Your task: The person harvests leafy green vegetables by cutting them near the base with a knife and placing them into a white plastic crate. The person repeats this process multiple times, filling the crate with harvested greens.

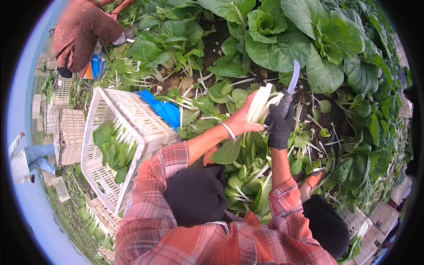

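Observation:
My bare left hand (243, 116) grips a bunch of leafy greens like bok choy (260, 104) by its pale stalks. The cut base points away from me and the green leaves hang back towards my lap. A dark glove covers my right hand (281, 122), which is closed around the wrapped handle of a curved knife (293, 78). The blade points up and away, past the stalk ends. Gloved fingers sit right beside the stalks; whether they press on them I cannot tell. Loose trimmed leaves (251, 188) lie on the ground between my legs.
A white plastic crate (114, 149) lies tilted at my left with some greens (116, 149) inside. Blue plastic (162, 107) lies behind it. Growing greens (278, 49) stand ahead and right. One person (89, 36) sits at upper left; another (31, 159) stands farther off among crates (70, 136).

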{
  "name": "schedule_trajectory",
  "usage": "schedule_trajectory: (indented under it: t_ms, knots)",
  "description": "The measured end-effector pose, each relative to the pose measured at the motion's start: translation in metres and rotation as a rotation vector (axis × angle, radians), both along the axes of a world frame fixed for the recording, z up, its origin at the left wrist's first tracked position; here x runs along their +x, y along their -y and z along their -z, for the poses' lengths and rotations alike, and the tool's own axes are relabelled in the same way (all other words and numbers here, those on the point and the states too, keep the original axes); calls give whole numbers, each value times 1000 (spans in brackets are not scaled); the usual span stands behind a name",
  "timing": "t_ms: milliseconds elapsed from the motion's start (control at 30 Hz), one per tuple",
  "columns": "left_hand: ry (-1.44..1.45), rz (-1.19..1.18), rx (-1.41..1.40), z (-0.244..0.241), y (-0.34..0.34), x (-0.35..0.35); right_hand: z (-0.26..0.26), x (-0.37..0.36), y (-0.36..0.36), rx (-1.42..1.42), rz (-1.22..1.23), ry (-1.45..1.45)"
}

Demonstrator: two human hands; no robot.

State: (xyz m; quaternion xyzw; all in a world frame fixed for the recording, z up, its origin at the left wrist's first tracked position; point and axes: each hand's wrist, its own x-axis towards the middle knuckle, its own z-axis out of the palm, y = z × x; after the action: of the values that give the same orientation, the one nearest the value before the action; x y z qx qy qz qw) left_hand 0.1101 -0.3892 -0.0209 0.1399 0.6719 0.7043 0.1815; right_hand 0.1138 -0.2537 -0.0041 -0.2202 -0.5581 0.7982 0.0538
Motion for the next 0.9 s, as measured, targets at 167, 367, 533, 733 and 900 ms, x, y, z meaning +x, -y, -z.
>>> schedule_trajectory:
  t_ms: [167, 367, 533, 733, 900]
  knots:
    - [123, -38, -143, -8, 3, 4, 10, 3, 6, 133, 10, -22]
    - [-184, 22, -958, -51, 51, -57, 34, 23, -19, 101, -159, 57]
    - [-354, 374, -1905, -48, 160, -100, 67, 44, 1, 176, -429, 240]
    - [-337, 689, -2232, 1, 213, -106, 104, 7, 86, 805, -967, 3]
    - [-586, 767, -2134, 12, 195, -115, 119, -89, 184, 943, -1189, -88]
